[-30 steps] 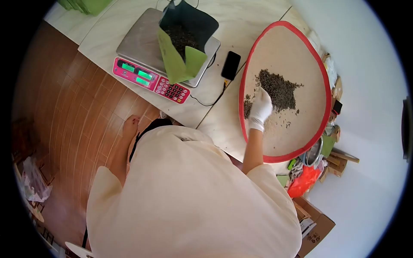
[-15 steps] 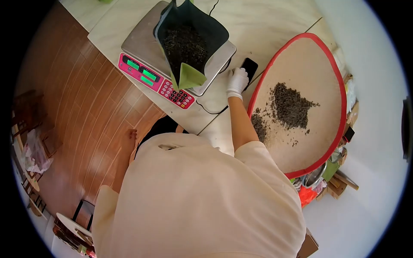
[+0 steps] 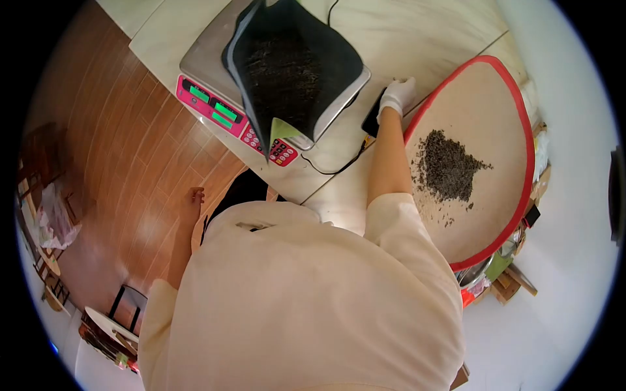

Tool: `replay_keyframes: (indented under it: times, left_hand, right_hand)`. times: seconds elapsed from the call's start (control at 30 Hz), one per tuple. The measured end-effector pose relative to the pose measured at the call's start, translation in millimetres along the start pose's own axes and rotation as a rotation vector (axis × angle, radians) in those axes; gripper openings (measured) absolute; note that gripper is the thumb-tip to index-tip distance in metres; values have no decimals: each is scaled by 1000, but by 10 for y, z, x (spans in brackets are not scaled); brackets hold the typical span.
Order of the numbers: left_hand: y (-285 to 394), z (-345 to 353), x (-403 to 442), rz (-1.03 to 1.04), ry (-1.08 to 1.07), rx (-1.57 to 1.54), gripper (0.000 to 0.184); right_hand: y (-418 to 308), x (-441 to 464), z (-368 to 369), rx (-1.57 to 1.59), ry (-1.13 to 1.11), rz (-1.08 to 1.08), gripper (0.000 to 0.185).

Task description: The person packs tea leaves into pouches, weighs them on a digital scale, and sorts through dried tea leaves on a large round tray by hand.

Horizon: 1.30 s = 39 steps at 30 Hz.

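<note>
My right hand, in a white glove, is on the table between a black phone and the rim of a shallow tray with red edging. Its fingers look curled in; what they hold, if anything, I cannot make out. Dark dried bits lie heaped on the tray. My bare left hand hangs low at my side over the floor, fingers loosely apart, holding nothing. On the scale stands an open, dark-lined bag with dark dried leaves inside, its green outside showing at the near corner.
The scale's pink panel has lit green displays and a keypad partly behind the bag. A black cable runs over the pale table. Bowls and boxes are stacked beyond the tray. Chairs and a plastic bag are far left.
My right hand has moved right, from the phone's near left side to its right. The phone shows lower and more to the left of my hand. The tray appears farther right; the view has shifted slightly.
</note>
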<state>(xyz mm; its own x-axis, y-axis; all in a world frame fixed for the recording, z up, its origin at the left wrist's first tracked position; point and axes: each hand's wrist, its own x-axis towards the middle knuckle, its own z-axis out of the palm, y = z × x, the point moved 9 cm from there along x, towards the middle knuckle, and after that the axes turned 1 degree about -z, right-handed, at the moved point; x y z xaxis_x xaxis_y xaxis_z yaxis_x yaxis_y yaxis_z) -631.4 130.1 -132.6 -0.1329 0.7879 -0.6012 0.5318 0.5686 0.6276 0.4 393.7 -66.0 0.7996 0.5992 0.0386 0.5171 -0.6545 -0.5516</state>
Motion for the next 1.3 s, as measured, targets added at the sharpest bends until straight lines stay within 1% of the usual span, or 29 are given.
replay_keyframes:
  times: [0.03, 0.07, 0.1, 0.17, 0.2, 0.23, 0.33, 0.4, 0.43, 0.5, 0.53, 0.6, 0.63, 0.67, 0.7, 0.77, 0.83, 0.9, 0.97, 1.03, 1.07, 1.13, 1.17, 1.23, 1.3]
  left_hand:
    - [-24, -19, -39, -23, 16, -2, 22]
    - [-99, -25, -79, -38, 20, -5, 22]
    - [-203, -19, -115, -55, 14, -13, 23]
    - [-408, 11, -177, -86, 9, -21, 25]
    - [-474, 9, -219, -62, 28, -28, 24]
    - [-511, -10, -286, -42, 48, -34, 23]
    - [-725, -15, -380, -131, 54, -49, 23]
    - [-788, -15, -409, -133, 70, -61, 24]
    - [-812, -10, -425, -129, 83, -71, 24]
    - [-807, 8, -459, -115, 94, -85, 24]
    - [-798, 4, -467, -99, 105, -91, 24]
    - [-880, 81, -429, -93, 108, -103, 23]
    - [-952, 118, -391, -86, 100, -113, 23]
    - [-962, 154, -355, -54, 94, -95, 22]
    - [-918, 190, -328, -21, 81, -77, 22]
    - [-848, 254, -266, -88, 36, -11, 22]
    - [-842, 278, -171, -95, 20, -48, 23]
    - [-956, 386, -37, -125, -32, -11, 25]
    - [-986, 410, 97, -131, -28, 7, 26]
    - [-1001, 483, 237, -95, -70, 13, 26]
    - [-1041, 514, 338, -86, -63, -7, 26]
    - [-1084, 573, 495, -17, -63, -64, 28]
    - [-1035, 580, 519, -3, -66, -83, 28]
    - [-950, 559, 536, -6, -50, -122, 28]
    - [-1082, 635, 630, -2, -97, -117, 30]
  right_hand:
    - [-14, 37, 49, -20, -13, -18, 10]
    - [9, 67, 144, -83, -78, 7, 10]
    - [22, 108, 207, -91, -91, 3, 10]
    - [42, 142, 322, -202, -127, -34, 12]
    - [-3, 90, 265, -189, -146, 16, 15]
    - [-50, 65, 262, -200, -166, 13, 15]
    - [-30, 97, 295, -284, -187, 8, 17]
    - [-42, 138, 364, -401, -264, -31, 16]
    - [-60, 108, 355, -402, -265, -38, 16]
    - [-213, 6, 221, -66, -191, -121, 17]
    - [-306, -104, 79, -60, -194, -130, 17]
    - [-871, -537, -400, 9, -122, -546, 18]
    - [-895, -637, -583, 55, -135, -535, 18]
    - [-971, -798, -873, 73, -64, -598, 17]
    - [-962, -922, -1162, 186, -64, -565, 15]
    - [-676, -994, -1685, 191, 65, -522, 14]
    - [-202, -991, -2151, 121, 202, -435, 13]
    - [320, -994, -2423, 63, 195, -386, 16]
    - [812, -969, -2326, -373, -133, -383, 22]
    - [1387, -1063, -2301, -503, -129, -566, 28]
    - [1330, -1097, -2376, -503, -115, -584, 28]
    - [1372, -1220, -2481, -349, -202, -293, 34]
    - [1062, -1336, -2563, -355, -181, -305, 34]
    - [493, -1541, -2599, 51, -279, 79, 36]
    - [-226, -1589, -2574, 244, -235, -133, 31]
